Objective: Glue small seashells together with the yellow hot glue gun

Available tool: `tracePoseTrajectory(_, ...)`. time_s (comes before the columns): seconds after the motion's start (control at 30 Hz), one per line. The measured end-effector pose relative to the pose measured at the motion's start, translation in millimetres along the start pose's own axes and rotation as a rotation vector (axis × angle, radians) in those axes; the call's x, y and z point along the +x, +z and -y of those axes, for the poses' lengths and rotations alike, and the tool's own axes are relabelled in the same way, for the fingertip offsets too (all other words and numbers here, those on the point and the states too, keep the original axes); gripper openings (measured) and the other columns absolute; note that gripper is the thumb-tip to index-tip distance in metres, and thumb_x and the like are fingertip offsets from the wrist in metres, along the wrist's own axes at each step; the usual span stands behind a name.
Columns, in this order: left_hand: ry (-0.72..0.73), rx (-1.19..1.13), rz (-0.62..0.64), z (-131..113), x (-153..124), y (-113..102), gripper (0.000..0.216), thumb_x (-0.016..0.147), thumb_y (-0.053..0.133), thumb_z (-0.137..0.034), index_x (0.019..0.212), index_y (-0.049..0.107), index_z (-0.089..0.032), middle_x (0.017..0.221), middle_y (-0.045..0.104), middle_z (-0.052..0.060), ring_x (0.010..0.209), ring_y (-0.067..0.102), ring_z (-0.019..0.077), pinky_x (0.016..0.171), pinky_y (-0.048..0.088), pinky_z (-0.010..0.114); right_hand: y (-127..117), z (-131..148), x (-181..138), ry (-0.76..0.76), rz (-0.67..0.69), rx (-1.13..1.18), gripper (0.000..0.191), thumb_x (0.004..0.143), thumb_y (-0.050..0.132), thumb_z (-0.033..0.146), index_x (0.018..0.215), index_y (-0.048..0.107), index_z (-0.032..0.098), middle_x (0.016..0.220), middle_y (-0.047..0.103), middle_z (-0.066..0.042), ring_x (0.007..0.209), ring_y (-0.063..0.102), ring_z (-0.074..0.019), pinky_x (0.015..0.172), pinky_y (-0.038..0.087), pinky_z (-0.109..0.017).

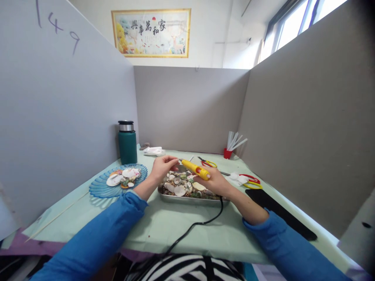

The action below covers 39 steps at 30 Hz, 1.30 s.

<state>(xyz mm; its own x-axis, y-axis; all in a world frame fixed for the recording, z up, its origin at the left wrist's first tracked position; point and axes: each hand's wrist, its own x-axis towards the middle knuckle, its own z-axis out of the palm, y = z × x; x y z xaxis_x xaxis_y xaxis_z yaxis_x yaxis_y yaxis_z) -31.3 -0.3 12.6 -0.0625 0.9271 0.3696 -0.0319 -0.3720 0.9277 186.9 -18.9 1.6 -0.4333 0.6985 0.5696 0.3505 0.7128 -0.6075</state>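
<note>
My right hand [215, 182] grips a yellow glue gun [195, 169] with a black cord, its nozzle pointing left toward my left hand. My left hand [163, 166] is pinched on something small that I cannot make out, right at the gun's tip. Both hands hover over a metal tray [187, 199] filled with several seashells. A blue glass plate [102, 189] with a few shells on it lies to the left of the tray.
A green thermos [127, 142] stands at the back left. Scissors with red and yellow handles [208, 163] lie behind the tray, another pair [251, 182] to the right. A red cup of white sticks [227, 153] is at the back. A black flat object [281, 212] lies right. Grey partitions enclose the desk.
</note>
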Motion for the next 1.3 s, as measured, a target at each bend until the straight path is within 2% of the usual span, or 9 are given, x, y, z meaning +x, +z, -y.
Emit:
tracePoseTrajectory(0.1, -0.068, -0.084, 0.009, -0.7, -0.2, -0.6, 0.03, 0.059, 0.077, -0.031, 0.078, 0.067, -0.01, 0.068, 0.069, 0.004, 0.05, 0.06, 0.0103, 0.055, 0.053, 0.024, -2.3, 2.9, -1.0, -0.145, 0.037, -0.225, 0.011, 0.081, 0.056, 0.029, 0.083, 0.062, 0.02, 0.069, 0.059, 0.0, 0.061, 0.05, -0.0139, 0.06, 0.036, -0.025)
tracePoseTrajectory(0.23, -0.112, -0.128, 0.021, 0.8, 0.0, -2.6, 0.034, 0.056, 0.08, -0.032, 0.079, 0.066, -0.011, 0.072, 0.07, 0.005, 0.051, 0.061, 0.0096, 0.056, 0.052, 0.023, -4.8, 0.8, -0.8, -0.18, 0.029, -0.354, 0.012, 0.08, 0.053, 0.022, 0.089, 0.06, 0.02, 0.073, 0.061, -0.002, 0.063, 0.051, -0.0153, 0.061, 0.036, -0.025)
tracePoseTrajectory(0.37, -0.135, -0.171, 0.052, 4.1, 0.5, -3.7, 0.037, 0.055, 0.082, -0.032, 0.08, 0.066, -0.011, 0.075, 0.07, 0.006, 0.051, 0.061, 0.0092, 0.056, 0.053, 0.023, -3.5, -5.2, -0.3, -0.199, 0.031, -0.444, 0.024, 0.073, 0.054, 0.015, 0.095, 0.061, 0.02, 0.08, 0.064, -0.003, 0.07, 0.055, -0.0173, 0.064, 0.037, -0.026)
tracePoseTrajectory(0.53, -0.133, -0.228, 0.097, 9.3, 0.9, -2.9, 0.034, 0.055, 0.082, -0.029, 0.077, 0.065, -0.01, 0.07, 0.068, 0.002, 0.051, 0.061, 0.0085, 0.058, 0.054, 0.023, -0.4, -10.0, -0.7, -0.229, 0.033, -0.496, 0.037, 0.068, 0.052, 0.01, 0.103, 0.061, 0.019, 0.088, 0.067, -0.004, 0.078, 0.059, -0.0189, 0.068, 0.039, -0.026)
tracePoseTrajectory(0.87, -0.145, -0.296, 0.124, 16.0, 1.2, -1.7, 0.031, 0.054, 0.083, -0.025, 0.074, 0.065, -0.01, 0.066, 0.066, 0.001, 0.05, 0.059, 0.0072, 0.058, 0.052, 0.021, -2.0, -9.0, -2.2, -0.222, 0.044, -0.628, 0.039, 0.068, 0.052, 0.011, 0.106, 0.061, 0.019, 0.095, 0.068, -0.005, 0.081, 0.06, -0.019, 0.067, 0.04, -0.025)
tracePoseTrajectory(1.07, -0.143, -0.33, 0.125, 17.6, 1.7, -3.2, 0.033, 0.053, 0.083, -0.024, 0.075, 0.065, -0.009, 0.067, 0.066, 0.002, 0.05, 0.06, 0.0079, 0.057, 0.052, 0.021, -2.1, -10.3, -2.3, -0.248, 0.074, -0.645, 0.042, 0.07, 0.053, 0.011, 0.111, 0.059, 0.019, 0.102, 0.067, -0.006, 0.087, 0.061, -0.0195, 0.072, 0.042, -0.026)
tracePoseTrajectory(1.3, -0.158, -0.354, 0.106, 18.7, 2.8, -4.2, 0.028, 0.056, 0.081, -0.021, 0.077, 0.067, -0.009, 0.069, 0.068, 0.004, 0.05, 0.06, 0.0087, 0.057, 0.053, 0.023, -2.7, -6.1, -2.7, -0.223, 0.08, -0.715, 0.042, 0.068, 0.052, 0.011, 0.109, 0.06, 0.019, 0.1, 0.067, -0.005, 0.085, 0.061, -0.0195, 0.069, 0.041, -0.026)
